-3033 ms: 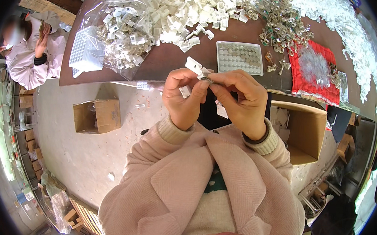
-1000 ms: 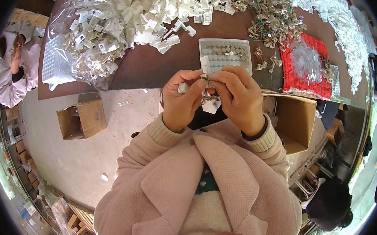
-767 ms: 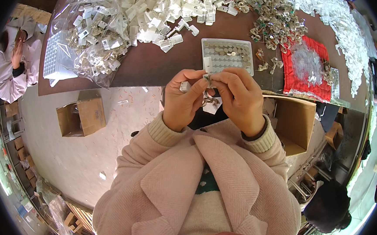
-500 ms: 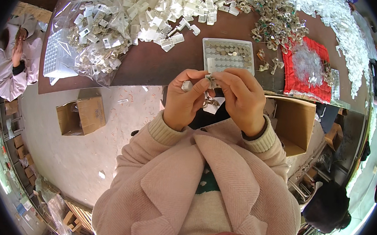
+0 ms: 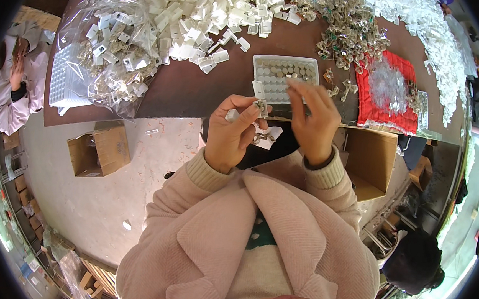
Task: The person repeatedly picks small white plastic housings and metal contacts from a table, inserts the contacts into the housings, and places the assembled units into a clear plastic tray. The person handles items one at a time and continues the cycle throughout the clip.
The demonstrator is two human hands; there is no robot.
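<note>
My left hand (image 5: 232,129) pinches a small white plastic case (image 5: 261,107) between thumb and fingers, metal parts showing inside it. A white flap (image 5: 258,88) stands up beyond the fingertips; whether it belongs to this case I cannot tell. Another white piece (image 5: 232,115) is tucked in the same palm. Below the fingers hangs a loop of wired parts (image 5: 262,138). My right hand (image 5: 315,118) is apart from the case, its fingers stretched over the near right part of a white tray (image 5: 256,67). Round coin cells (image 5: 292,65) sit in the tray's pockets. The right fingertips are slightly blurred.
White plastic cases (image 5: 204,14) lie heaped at the back, with tangled wired parts (image 5: 347,35) right of them. A clear bag (image 5: 118,57) of cases lies left. A red cloth (image 5: 378,115) holds clear pieces. Cardboard boxes (image 5: 114,149) stand below; another person (image 5: 16,89) sits far left.
My right hand has let go of the case and moved right, over the tray. The left hand keeps hold of the case, now tilted with its inside showing. The whole view has shifted slightly.
</note>
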